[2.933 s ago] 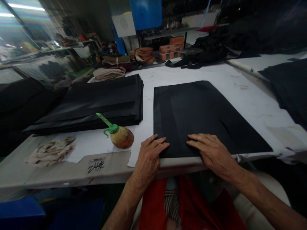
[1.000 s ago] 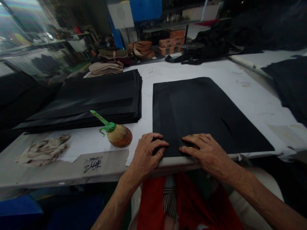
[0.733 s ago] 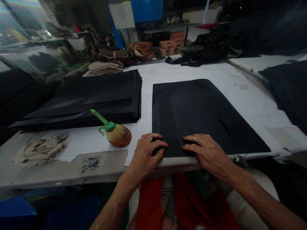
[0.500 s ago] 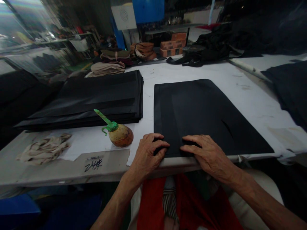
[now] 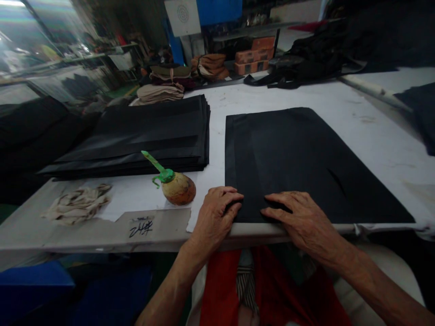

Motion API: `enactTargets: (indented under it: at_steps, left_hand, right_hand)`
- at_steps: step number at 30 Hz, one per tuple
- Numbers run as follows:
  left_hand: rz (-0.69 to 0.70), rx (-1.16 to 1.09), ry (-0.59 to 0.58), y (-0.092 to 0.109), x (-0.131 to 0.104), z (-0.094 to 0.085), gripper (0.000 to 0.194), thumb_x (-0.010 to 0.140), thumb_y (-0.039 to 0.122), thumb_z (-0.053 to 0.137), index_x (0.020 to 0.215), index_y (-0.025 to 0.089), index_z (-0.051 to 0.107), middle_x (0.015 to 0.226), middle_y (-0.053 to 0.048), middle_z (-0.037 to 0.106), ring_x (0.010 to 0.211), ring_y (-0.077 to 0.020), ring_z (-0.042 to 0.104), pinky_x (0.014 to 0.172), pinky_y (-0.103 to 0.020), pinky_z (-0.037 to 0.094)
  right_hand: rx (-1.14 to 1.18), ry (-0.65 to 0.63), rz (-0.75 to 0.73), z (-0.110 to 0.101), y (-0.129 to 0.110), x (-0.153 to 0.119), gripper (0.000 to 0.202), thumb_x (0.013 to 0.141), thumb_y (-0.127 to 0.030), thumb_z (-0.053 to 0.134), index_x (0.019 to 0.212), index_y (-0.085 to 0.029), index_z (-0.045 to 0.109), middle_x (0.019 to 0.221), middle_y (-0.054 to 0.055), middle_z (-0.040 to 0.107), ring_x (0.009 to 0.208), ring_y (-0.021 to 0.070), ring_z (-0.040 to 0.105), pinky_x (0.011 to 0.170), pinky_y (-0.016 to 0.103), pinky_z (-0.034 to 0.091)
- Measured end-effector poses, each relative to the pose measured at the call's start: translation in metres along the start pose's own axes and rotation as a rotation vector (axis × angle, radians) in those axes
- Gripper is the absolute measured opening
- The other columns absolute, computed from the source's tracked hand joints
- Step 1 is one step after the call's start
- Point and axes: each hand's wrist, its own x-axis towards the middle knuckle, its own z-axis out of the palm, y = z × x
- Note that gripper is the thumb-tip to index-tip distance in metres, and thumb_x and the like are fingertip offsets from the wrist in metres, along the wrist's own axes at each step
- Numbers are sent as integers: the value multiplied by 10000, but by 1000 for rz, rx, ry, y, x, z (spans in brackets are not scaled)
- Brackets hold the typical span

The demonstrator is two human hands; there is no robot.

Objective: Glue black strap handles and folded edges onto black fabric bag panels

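A flat black sheet (image 5: 288, 154), apparently fabric or leather, lies at the table's front edge with a darker strip along its left side. My left hand (image 5: 219, 210) rests on its near left corner, fingers bent and lying on the surface. To the right, my right hand (image 5: 301, 213) lies on the near edge with its fingers stretched out and the thumb apart. Neither hand grips anything visible. Left of my left hand sits a rounded brown and cream bottle (image 5: 179, 189) with a green spout. Beyond it is a stack of black sheets (image 5: 146, 131).
A crumpled beige cloth (image 5: 79, 203) lies on the white-covered table (image 5: 217, 140) at left. Folded cloth bundles (image 5: 163, 88), orange-brown boxes (image 5: 253, 59) and a heap of black material (image 5: 306, 63) line the back. Dark fabric (image 5: 419, 106) is at the right.
The whole view has shifted slightly, so things on the table appear farther right. My left fingers and thumb have come closer together. My right hand stays on the sheet's near edge.
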Motion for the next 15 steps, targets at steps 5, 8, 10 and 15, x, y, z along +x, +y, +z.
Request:
enactTargets:
  at_steps: [5,8,10,15]
  left_hand:
    - [-14,13,7,2,1,2,196,796,133,602,957,236,647,1039,-33,608,1035,-201,521,898,-386,421]
    - [-15,14,10,1,1,3,201,792,131,600,953,240,649,1042,-29,606,1034,-200,521,902,-386,420]
    - [-16,12,11,1,1,3,200,788,128,602,945,241,653,1041,-28,606,1033,-201,519,900,-385,419]
    - [-17,17,9,0,1,3,167,788,129,604,901,235,666,1033,-34,604,1013,-206,518,876,-386,422]
  right_hand:
    - [-8,4,2,0,0,1,415,815,-37,415,1079,-272,632,1178,67,585,1033,239,520,868,439,387]
    - [8,2,8,-1,0,1,413,820,-39,404,1079,-273,627,1181,61,583,1035,236,517,868,440,388]
    - [42,12,17,-2,0,1,402,827,-35,390,1062,-263,625,1167,57,588,1034,227,514,874,434,387]
    - [103,57,53,-4,-1,2,365,830,-22,380,1015,-223,623,1121,59,610,1017,211,524,877,412,393]
